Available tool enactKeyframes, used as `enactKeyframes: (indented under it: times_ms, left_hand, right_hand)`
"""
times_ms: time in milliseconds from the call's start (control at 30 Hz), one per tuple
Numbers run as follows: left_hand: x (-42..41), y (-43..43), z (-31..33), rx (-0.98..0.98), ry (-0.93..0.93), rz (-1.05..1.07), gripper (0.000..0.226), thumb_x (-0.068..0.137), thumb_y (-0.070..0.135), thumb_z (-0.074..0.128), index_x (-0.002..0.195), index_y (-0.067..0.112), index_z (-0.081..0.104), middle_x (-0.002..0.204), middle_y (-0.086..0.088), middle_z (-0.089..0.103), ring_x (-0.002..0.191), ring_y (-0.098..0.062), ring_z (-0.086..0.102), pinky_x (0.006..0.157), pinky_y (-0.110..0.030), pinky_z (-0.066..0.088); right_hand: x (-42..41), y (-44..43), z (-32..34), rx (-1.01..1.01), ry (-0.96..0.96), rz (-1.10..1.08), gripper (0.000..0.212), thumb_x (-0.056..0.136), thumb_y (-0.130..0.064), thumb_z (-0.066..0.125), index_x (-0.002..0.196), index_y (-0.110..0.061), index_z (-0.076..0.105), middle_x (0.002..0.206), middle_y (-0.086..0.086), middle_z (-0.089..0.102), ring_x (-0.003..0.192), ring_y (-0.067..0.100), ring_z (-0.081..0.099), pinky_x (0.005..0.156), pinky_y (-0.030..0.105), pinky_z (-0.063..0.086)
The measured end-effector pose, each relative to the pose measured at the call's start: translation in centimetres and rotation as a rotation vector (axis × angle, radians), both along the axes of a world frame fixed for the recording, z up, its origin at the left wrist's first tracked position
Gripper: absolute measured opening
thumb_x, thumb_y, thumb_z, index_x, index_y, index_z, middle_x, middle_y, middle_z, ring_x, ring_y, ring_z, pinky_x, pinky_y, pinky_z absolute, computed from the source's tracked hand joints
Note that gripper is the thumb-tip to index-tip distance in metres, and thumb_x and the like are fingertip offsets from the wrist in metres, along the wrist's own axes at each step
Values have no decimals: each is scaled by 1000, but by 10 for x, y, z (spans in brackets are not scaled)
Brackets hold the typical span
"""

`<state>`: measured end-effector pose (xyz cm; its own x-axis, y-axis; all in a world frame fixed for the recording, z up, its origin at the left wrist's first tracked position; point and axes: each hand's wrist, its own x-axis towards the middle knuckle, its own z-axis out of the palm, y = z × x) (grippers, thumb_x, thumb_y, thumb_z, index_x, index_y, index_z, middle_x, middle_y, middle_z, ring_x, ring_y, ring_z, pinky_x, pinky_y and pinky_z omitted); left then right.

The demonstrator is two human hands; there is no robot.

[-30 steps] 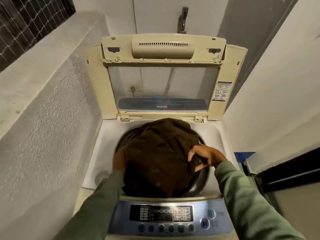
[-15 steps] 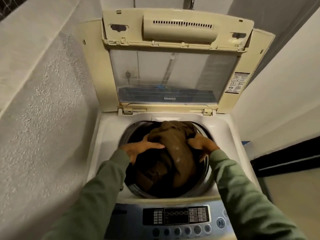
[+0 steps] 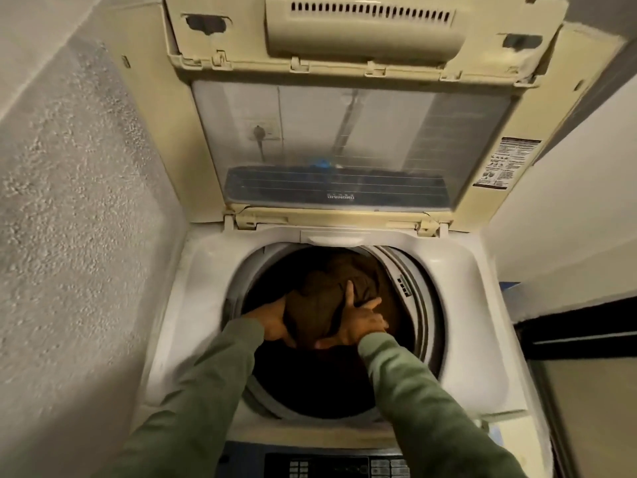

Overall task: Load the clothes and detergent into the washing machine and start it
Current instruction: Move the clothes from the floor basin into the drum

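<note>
A top-loading washing machine [image 3: 206,281] stands in front of me with its cream lid [image 3: 344,108] raised upright. A brown garment [image 3: 320,298] lies bundled down inside the round drum [image 3: 418,305]. Both my arms reach into the drum. My left hand [image 3: 274,322] presses against the bundle's left side. My right hand [image 3: 360,319] lies on top of it with fingers spread flat. Part of my left hand is hidden behind the cloth. No detergent is in view.
The control panel [image 3: 327,465] with dark buttons runs along the machine's front edge. A rough plastered wall [image 3: 69,219] closes in tight on the left, and a smooth wall [image 3: 568,201] on the right. A dark door edge [image 3: 579,332] shows at right.
The brown garment has gone from above the drum's rim to deep inside it. Both hands followed it down, and my view moved closer over the machine.
</note>
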<state>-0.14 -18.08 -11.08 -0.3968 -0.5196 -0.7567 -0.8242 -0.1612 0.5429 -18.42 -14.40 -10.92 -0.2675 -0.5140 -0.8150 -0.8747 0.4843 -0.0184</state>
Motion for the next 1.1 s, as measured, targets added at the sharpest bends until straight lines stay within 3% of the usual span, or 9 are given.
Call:
enactKeyframes:
  times_ms: [100, 167, 300, 400, 500, 600, 767, 933, 1100]
  left_hand:
    - [3, -13, 14, -67, 77, 53, 124, 72, 17, 83, 150, 44, -10, 160, -6, 12, 144, -29, 22, 117, -45, 27]
    - [-7, -11, 15, -18, 202, 93, 115, 73, 28, 83, 148, 52, 0, 162, 1, 2, 146, -25, 17, 114, -40, 29]
    - [-26, 18, -23, -72, -77, -225, 89, 86, 30, 69, 149, 49, 9, 156, -5, -32, 142, -35, 28, 112, -39, 36]
    - [-32, 34, -52, -130, -200, -322, 103, 86, 16, 68, 147, 51, -8, 151, -8, -41, 122, -40, 51, 99, -41, 49]
    - [-36, 41, -72, -136, -295, -363, 108, 87, 16, 67, 143, 52, -18, 148, -13, -43, 123, -43, 49, 97, -43, 49]
    - [-37, 28, -90, -71, -323, -354, 104, 89, 24, 64, 142, 52, -21, 148, -14, -43, 138, -48, 28, 105, -50, 41]
    - [-28, 7, -99, -50, -318, -394, 107, 86, 20, 68, 143, 53, -17, 147, -12, -46, 140, -48, 24, 105, -44, 42]
    - [-16, 19, -79, -138, -193, -355, 87, 91, 28, 58, 144, 58, -4, 153, -2, -38, 138, -40, 35, 106, -45, 42]
    - [-2, 41, -55, -338, -347, -425, 86, 90, 30, 55, 147, 53, -5, 160, -8, -19, 137, -42, 29, 110, -58, 28]
  right_hand:
    - [-6, -10, -20, -30, 11, 56, 142, 61, -66, 78, 143, -35, -34, 153, 36, -16, 136, 54, 28, 104, 58, 37]
    - [-8, -18, -31, -57, 34, 76, 131, 71, -61, 73, 145, -33, -32, 154, 36, -12, 137, 53, 29, 101, 58, 41]
    - [-12, -27, -46, -134, 49, 128, 94, 96, -41, 51, 147, -31, -28, 155, 36, -9, 136, 53, 30, 100, 58, 43]
    - [-32, -29, -54, -86, -65, 134, 113, 85, -43, 68, 148, -36, -26, 155, 33, -14, 138, 54, 25, 110, 56, 34]
    - [-60, -30, -49, -21, -313, 49, 136, 65, -35, 88, 147, -46, -20, 159, 18, -18, 147, 42, 8, 117, 52, 26]
    - [-70, -25, -50, -40, -373, 30, 137, 61, -32, 90, 147, -51, -15, 161, 9, -20, 149, 35, 2, 118, 51, 22]
    - [-56, 2, -65, -69, -231, 170, 129, 72, -25, 82, 145, -49, -21, 157, 7, -32, 147, 40, -8, 111, 60, 27]
    - [-41, 18, -68, -197, 166, 259, 81, 100, -11, 36, 148, -32, -26, 161, 17, -14, 147, 42, 11, 102, 46, 45]
    - [-34, 6, -45, -79, 202, 298, 78, 101, -20, 42, 152, -25, -17, 160, 22, -6, 142, 47, 22, 101, 53, 44]
